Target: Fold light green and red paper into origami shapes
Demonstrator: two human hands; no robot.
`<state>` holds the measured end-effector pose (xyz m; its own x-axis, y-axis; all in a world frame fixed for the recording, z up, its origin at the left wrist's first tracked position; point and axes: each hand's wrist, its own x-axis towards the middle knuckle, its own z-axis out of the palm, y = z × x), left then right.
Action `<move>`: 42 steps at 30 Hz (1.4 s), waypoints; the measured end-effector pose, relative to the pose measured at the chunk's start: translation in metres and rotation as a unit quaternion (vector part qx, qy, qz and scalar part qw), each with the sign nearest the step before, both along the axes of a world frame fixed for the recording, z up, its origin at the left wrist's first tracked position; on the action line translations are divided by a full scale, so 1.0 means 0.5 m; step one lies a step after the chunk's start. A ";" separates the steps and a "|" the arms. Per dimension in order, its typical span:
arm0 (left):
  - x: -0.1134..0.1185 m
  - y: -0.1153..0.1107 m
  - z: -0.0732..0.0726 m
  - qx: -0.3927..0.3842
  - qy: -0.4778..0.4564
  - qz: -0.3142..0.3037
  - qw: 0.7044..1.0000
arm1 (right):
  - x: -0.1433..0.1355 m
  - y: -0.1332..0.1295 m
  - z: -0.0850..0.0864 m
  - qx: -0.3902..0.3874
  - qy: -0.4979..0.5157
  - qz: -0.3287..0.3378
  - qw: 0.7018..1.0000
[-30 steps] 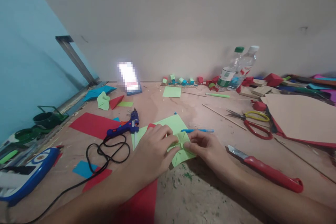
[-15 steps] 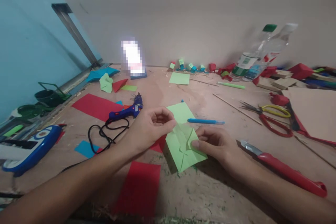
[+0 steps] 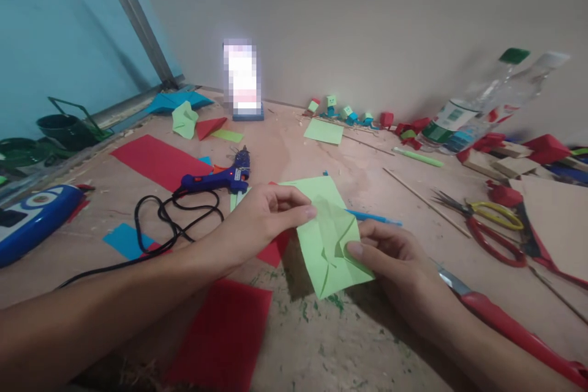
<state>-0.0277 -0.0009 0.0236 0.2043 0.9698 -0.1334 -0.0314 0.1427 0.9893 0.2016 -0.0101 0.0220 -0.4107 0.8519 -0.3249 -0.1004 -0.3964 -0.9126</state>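
Observation:
A folded light-green paper (image 3: pixel 328 254) with creased flaps is held just above the table, between my two hands. My left hand (image 3: pixel 271 217) pinches its upper left corner between thumb and fingers. On the right edge, my right hand (image 3: pixel 390 257) grips it, thumb on top and fingers underneath. Behind it lies another green paper sheet (image 3: pixel 316 185), partly covered. A blue pen (image 3: pixel 374 217) rests just beyond my right hand, one end hidden by the folded paper. Red paper (image 3: pixel 273 251) shows beside my left wrist.
A blue glue gun (image 3: pixel 220 179) with a black cord lies left. Scissors (image 3: pixel 493 226) and a red-handled utility knife (image 3: pixel 514 324) lie right. Two plastic bottles (image 3: pixel 452 116), small paper figures (image 3: pixel 331 105) and a lit phone (image 3: pixel 242 73) stand at the back. Red paper (image 3: pixel 225 331) lies in front.
The upper flap of the green paper has opened out flatter, and the paper is held slightly further right. Both hands keep their grip. The camera view has tilted and shifted.

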 end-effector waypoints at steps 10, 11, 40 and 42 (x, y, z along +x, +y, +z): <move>0.005 -0.003 -0.004 0.014 -0.008 0.006 1.000 | -0.009 0.008 0.005 0.063 -0.070 0.063 0.994; 0.006 -0.003 -0.007 0.007 -0.012 0.004 1.000 | -0.009 0.007 0.005 0.062 -0.066 0.058 0.994; 0.020 -0.007 -0.013 0.011 -0.040 -0.020 0.999 | -0.011 0.004 0.011 0.094 -0.122 0.068 0.986; 0.023 -0.007 -0.018 0.011 -0.042 -0.018 0.999 | -0.011 0.004 0.014 0.097 -0.130 0.062 0.985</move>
<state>-0.0164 -0.0047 0.0145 0.2487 0.9641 -0.0933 -0.1095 0.1237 0.9863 0.1961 -0.0081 0.0288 -0.4404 0.8567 -0.2685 0.1841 -0.2065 -0.9610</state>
